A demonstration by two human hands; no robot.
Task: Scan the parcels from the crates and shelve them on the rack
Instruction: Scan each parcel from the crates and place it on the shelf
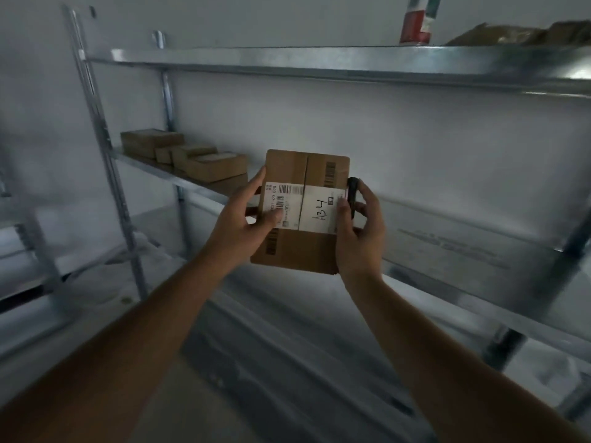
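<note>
A brown cardboard parcel (294, 247) with a white label marked "A34" is held up in front of the metal rack (319, 63). My left hand (243, 219) grips its left edge, thumb on the label. On the parcel's right edge my right hand (358, 231) grips both the box and a small black scanner (353, 195), which lies between its fingers. The parcel hovers at the height of the middle shelf (447, 251), slightly in front of it.
Several small cardboard boxes (192, 158) sit stacked at the left end of the middle shelf. On the top shelf stand a red and white can (415, 24) and a brown package (511, 35). A second rack (28, 238) is at far left.
</note>
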